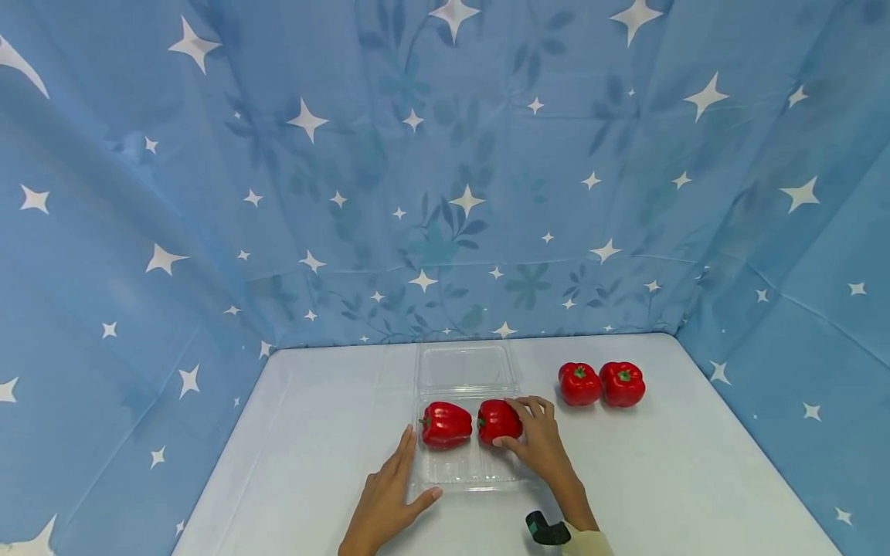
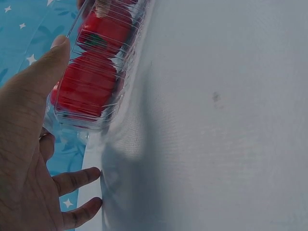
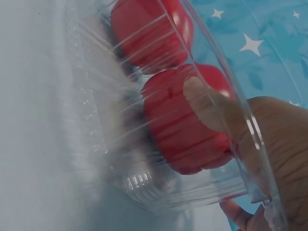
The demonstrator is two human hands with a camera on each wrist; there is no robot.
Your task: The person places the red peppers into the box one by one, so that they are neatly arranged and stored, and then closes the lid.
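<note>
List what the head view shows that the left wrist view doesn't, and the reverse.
Only the head view: black wrist device, cream sleeve, both loose peppers in full.
Only the left wrist view: a small grey smudge on the white table.
Both: that table, left hand, clear container, two red peppers inside it, blue starry curtain.

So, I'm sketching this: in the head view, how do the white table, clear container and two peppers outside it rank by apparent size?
1. White table
2. Clear container
3. Left outside pepper and right outside pepper: too alike to rank
</note>
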